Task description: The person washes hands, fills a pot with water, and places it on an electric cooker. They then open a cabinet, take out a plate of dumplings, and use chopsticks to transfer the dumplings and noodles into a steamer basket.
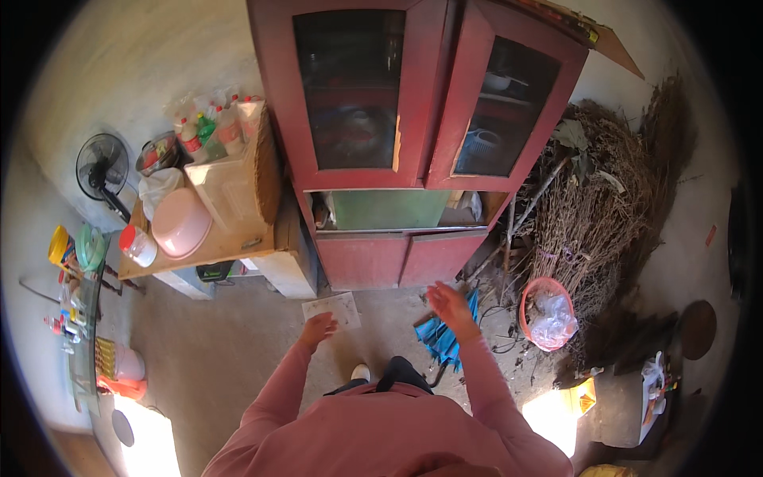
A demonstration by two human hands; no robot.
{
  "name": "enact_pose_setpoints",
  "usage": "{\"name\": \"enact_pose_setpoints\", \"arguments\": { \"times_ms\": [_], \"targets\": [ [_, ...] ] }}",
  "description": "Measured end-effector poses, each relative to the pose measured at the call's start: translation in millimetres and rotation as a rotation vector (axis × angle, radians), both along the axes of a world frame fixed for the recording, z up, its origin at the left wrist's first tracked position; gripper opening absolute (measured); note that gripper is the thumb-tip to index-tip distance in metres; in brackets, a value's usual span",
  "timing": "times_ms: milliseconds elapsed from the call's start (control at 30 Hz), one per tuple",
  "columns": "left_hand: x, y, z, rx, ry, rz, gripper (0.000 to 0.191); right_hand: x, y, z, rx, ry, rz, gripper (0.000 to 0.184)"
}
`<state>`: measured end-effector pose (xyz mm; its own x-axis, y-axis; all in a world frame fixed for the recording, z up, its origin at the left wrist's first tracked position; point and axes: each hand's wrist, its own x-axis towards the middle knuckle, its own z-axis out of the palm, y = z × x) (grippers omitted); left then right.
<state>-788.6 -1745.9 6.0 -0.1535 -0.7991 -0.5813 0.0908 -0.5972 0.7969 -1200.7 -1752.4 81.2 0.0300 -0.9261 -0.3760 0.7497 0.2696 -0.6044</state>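
Both of my arms reach forward in pink sleeves. My left hand [320, 330] holds nothing, its fingers loosely apart, in front of a pale flat sheet [337, 307] lying on the floor. Empty too, with spread fingers, is my right hand [451, 307], which hides part of a folded blue umbrella [440, 335] below it. The umbrella's dark curved handle points back towards my legs. Ahead stands a red wooden cabinet [420, 119] with glass upper doors, the right one ajar. Its lower doors [363, 262] sit below an open-fronted shelf with a green panel [387, 208].
At left, a wooden table [197, 256] carries a pink basin [182, 223], a red-lidded jar [138, 245] and several bottles [226, 128]. A black fan [102, 167] stands behind. Dry brushwood [590, 197] and an orange basket [524, 316] with plastic inside lie right.
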Motion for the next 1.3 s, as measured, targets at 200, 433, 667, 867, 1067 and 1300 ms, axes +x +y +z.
{"name": "enact_pose_setpoints", "arguments": {
  "times_ms": [200, 433, 667, 867, 1067, 1300],
  "targets": [
    [-80.4, -124.4, 57.2, -0.088, 0.243, -0.06, 0.051, -49.1, -194.0, -15.4, 0.026, -0.182, -0.178, 0.021],
    [-177.2, -261.6, 113.0, -0.065, 0.579, 0.132, 0.042, -69.2, -327.2, -11.8, -0.164, -0.148, -0.199, 0.016],
    [-215.2, -322.3, 118.5, -0.131, 0.742, 0.336, 0.027, -49.4, -323.2, 16.8, 0.053, -0.03, -0.347, 0.013],
    [-221.6, -301.0, 140.3, -0.156, 0.796, 0.375, 0.019, -50.1, -260.4, 34.5, 0.03, -0.039, -0.352, 0.01],
    [-178.3, -211.7, 136.7, -0.131, 0.793, 0.318, 0.023, -108.7, -143.3, 23.4, 0.049, 0.062, -0.343, 0.023],
    [-109.4, -113.4, 117.9, -0.309, 0.69, 0.357, 0.039, -173.1, -46.8, -1.0, -0.232, -0.065, -0.519, 0.026]
  ]
}}
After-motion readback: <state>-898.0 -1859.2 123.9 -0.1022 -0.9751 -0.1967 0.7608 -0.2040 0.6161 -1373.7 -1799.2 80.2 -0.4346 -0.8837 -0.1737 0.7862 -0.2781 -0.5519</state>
